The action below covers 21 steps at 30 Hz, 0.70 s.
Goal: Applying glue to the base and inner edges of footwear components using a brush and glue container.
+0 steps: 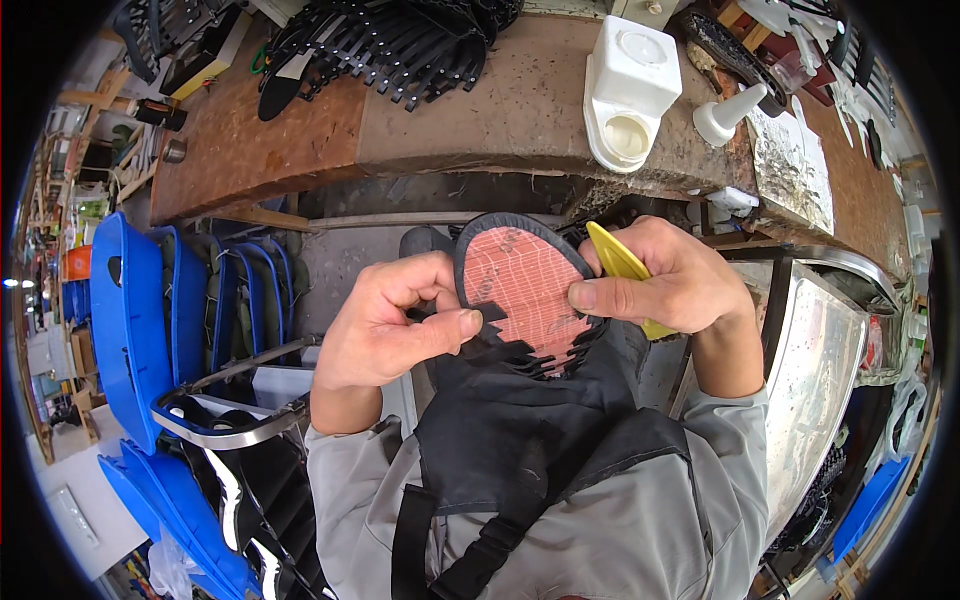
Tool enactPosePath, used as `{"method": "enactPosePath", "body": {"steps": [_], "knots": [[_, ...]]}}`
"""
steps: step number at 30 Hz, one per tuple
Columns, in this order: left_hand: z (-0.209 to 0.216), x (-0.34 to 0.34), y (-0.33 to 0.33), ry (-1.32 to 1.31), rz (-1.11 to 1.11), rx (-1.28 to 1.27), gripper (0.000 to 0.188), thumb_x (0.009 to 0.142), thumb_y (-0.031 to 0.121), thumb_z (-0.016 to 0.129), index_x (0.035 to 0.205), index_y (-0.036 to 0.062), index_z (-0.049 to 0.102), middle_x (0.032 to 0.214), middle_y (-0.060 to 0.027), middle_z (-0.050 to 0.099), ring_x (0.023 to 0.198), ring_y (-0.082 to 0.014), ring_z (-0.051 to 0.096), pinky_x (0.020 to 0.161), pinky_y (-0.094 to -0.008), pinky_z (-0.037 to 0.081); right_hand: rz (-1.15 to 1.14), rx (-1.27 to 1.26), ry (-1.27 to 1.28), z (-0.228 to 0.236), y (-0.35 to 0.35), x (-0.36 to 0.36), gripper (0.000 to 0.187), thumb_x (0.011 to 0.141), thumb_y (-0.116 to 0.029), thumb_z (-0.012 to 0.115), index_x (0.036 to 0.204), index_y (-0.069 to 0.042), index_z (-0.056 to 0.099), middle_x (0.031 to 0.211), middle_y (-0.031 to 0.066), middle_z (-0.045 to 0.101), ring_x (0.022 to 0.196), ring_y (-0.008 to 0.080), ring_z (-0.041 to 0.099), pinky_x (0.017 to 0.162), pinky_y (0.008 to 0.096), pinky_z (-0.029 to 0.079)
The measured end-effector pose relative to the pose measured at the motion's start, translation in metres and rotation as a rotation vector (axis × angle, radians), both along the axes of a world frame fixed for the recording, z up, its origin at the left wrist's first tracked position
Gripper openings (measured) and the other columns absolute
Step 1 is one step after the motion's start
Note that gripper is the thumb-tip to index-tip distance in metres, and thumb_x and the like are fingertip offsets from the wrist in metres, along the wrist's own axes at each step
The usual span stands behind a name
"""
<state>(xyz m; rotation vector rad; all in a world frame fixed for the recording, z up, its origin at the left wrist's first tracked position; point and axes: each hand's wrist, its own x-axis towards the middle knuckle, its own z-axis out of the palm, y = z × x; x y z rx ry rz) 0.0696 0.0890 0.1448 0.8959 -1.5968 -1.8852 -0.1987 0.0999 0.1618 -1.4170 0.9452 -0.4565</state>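
Over my black apron (480, 430) I hold a rounded insole-like piece (525, 285). Its face is reddish-pink with a pale grid, its rim is black, and black strip ends line its lower edge. My left hand (385, 325) is closed at the left edge, thumb and fingers pinching a black strip (490, 312) that lies over the pink face. My right hand (675, 275) grips the right edge, thumb on the face and fingers hidden behind. That same hand also holds a flat yellow scraper-like tool (615, 252), slanting up past the rim.
A brown workbench (450, 135) runs ahead, bearing a pile of black strappy pieces (385, 45), a white container (635, 85) and a white nozzle-topped bottle (728, 115). Blue trays (130, 320) stand left beside a metal-framed rack (235, 435). A metal-edged box (815, 375) is on the right.
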Motion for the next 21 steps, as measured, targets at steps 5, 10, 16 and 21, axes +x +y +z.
{"method": "enactPosePath", "body": {"steps": [5,10,16,21], "knots": [[-0.012,-0.004,-0.003,0.041,0.038,-0.134,0.012,0.078,0.008,0.066,0.077,-0.0008,0.057,0.063,0.0016,0.053,0.059,-0.0028,0.043,0.053,-0.0203,0.034,0.021,-0.017,0.022,0.006,-0.003,0.002,0.033,0.086,-0.017,0.061,0.059,-0.005,0.047,0.046,-0.0038,0.039,0.043,0.0035,0.033,0.039,0.0246,0.027],[-0.009,-0.004,-0.008,0.02,-0.021,-0.073,0.015,0.078,0.007,0.066,0.09,-0.0024,0.063,0.068,0.0008,0.057,0.063,-0.0036,0.046,0.056,-0.0208,0.037,0.027,-0.016,-0.023,0.01,-0.006,0.004,0.035,0.087,-0.017,0.061,0.058,-0.006,0.044,0.047,-0.0045,0.037,0.044,0.0034,0.031,0.039,0.0247,0.026],[-0.01,-0.007,-0.007,0.127,-0.033,-0.102,0.022,0.08,0.004,0.066,0.1,-0.0031,0.063,0.081,-0.0031,0.065,0.071,-0.0064,0.054,0.065,-0.0222,0.044,0.063,-0.014,-0.035,0.01,-0.012,0.009,0.037,0.086,-0.019,0.062,0.057,-0.006,0.043,0.048,-0.0051,0.037,0.045,0.0032,0.031,0.04,0.0246,0.026],[-0.006,-0.015,-0.01,0.127,-0.068,-0.09,0.02,0.08,0.006,0.066,0.097,-0.0031,0.064,0.081,-0.0048,0.066,0.074,-0.0093,0.057,0.066,-0.0242,0.046,0.086,-0.025,-0.023,0.007,-0.017,0.005,0.037,0.085,-0.021,0.062,0.057,-0.006,0.044,0.048,-0.0054,0.038,0.046,0.0033,0.033,0.042,0.0247,0.027]]}}
